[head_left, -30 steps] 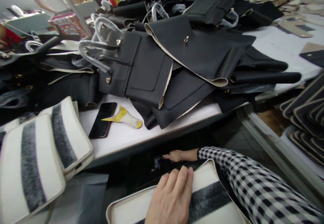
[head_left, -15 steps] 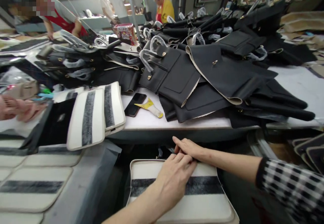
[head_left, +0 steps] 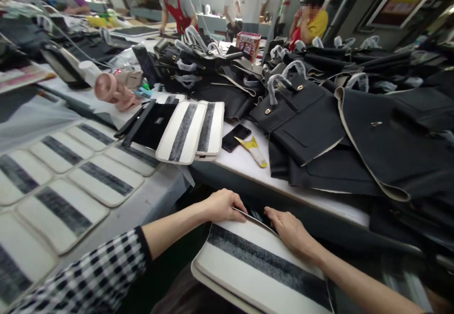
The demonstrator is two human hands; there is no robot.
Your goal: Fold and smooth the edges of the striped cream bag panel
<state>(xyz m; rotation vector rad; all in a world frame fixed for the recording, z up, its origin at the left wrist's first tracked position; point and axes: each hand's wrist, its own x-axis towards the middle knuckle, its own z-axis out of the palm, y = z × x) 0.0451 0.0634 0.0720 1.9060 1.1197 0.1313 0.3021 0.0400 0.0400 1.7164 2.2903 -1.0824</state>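
A cream panel with a dark grey stripe [head_left: 255, 264] lies on my lap below the table edge. My left hand [head_left: 222, 205] curls its fingers over the panel's far left corner and grips its edge. My right hand [head_left: 288, 226] rests on the far edge a little to the right, fingers bent over the rim. Between the two hands a dark piece shows behind the panel.
Two more striped panels [head_left: 191, 132] lie on the white table [head_left: 248, 165] beside a phone [head_left: 236, 137] and a yellow scraper [head_left: 256, 150]. Black bag parts [head_left: 354, 134] pile up right. Several striped panels [head_left: 71, 181] cover the left surface. A pink fan [head_left: 109, 89] and other people stand behind.
The view swung left and up. My left hand slid from the panel's middle to its far left corner; my right hand moved from the left hand's side to the far edge.
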